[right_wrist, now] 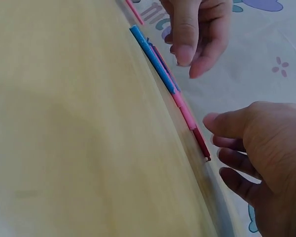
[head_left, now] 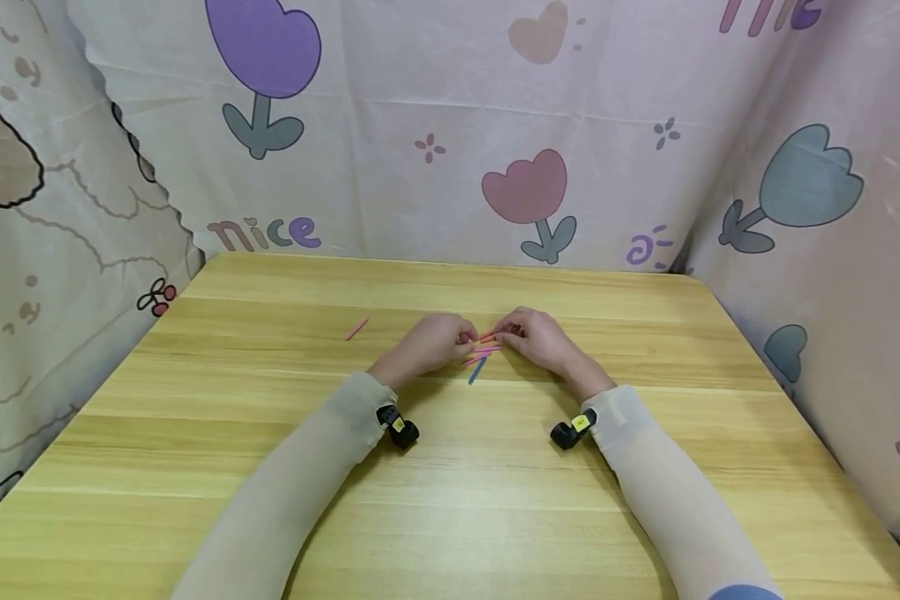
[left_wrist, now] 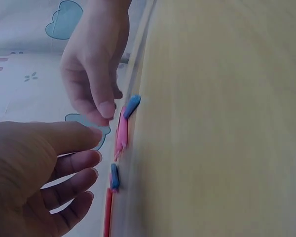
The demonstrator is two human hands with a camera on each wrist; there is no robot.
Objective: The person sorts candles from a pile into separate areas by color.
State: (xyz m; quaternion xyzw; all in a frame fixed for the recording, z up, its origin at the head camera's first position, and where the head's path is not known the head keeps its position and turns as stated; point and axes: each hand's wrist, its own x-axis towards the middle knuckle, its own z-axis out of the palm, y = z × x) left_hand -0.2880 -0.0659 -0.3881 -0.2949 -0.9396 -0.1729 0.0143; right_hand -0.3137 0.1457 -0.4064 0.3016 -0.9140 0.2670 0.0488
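In the head view, a loose pile of short, thin coloured sticks lies on the wooden table between the two hands. Pink sticks (head_left: 482, 356) cross at its middle, a blue stick (head_left: 477, 370) points toward the near side, and red and orange ones are at the far side. My left hand (head_left: 438, 340) is at the pile's left, fingers loosely bent; no stick shows in its grasp in the left wrist view. From the right, my right hand (head_left: 537, 340) reaches the pile, its thumb and fingers apart in the right wrist view (right_wrist: 266, 148). Fingertip contact with the sticks is unclear.
A single pink stick (head_left: 357, 329) lies apart on the table (head_left: 465, 500), left of the left hand. Behind the table's far edge hangs a printed curtain (head_left: 390, 192), and curtains flank both sides. Small black cameras (head_left: 401, 429) are strapped at both wrists.
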